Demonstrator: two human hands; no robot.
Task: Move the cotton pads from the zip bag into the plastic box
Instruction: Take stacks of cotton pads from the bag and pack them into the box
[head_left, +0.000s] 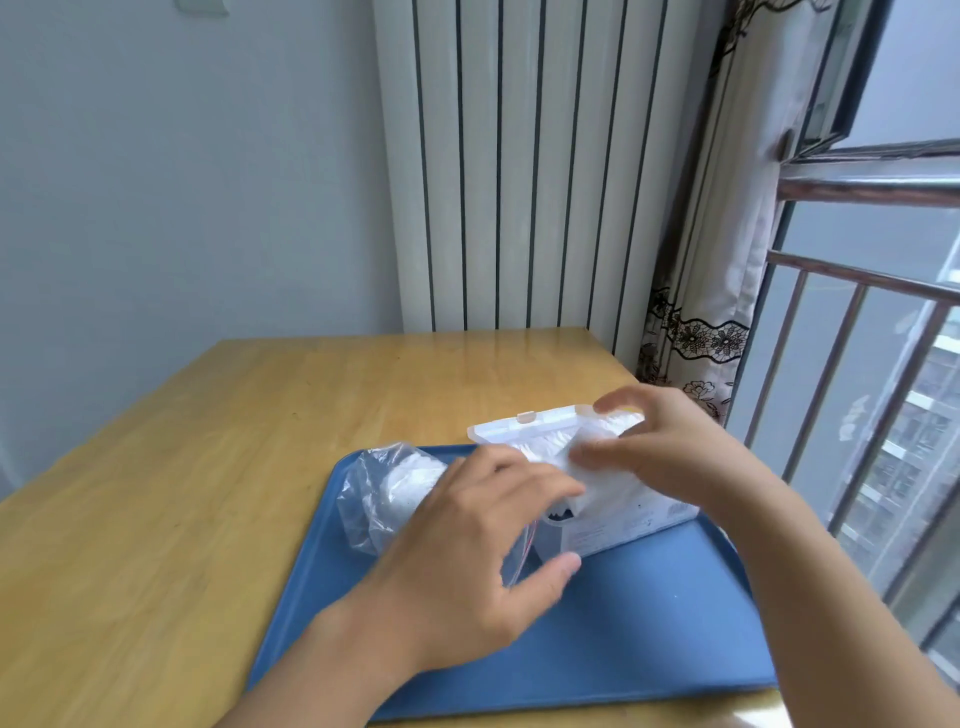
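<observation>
A clear zip bag (374, 499) with white cotton pads (410, 480) inside lies on the left part of a blue tray (623, 623). Just right of it stands the white plastic box (623, 527), its lid (524, 427) tipped open toward the back. My left hand (467, 545) lies over the bag's mouth, with the red zip edge between thumb and fingers. My right hand (670, 452) is over the open box, its fingers curled round a white bunch of cotton pads (597, 470). The view there is blurred, and the box's inside is mostly hidden.
The tray sits on a wooden table (208, 467) near its right front. A white radiator (519, 182) stands behind the table, and a curtain (711, 312) and a railed window (857, 338) lie to the right.
</observation>
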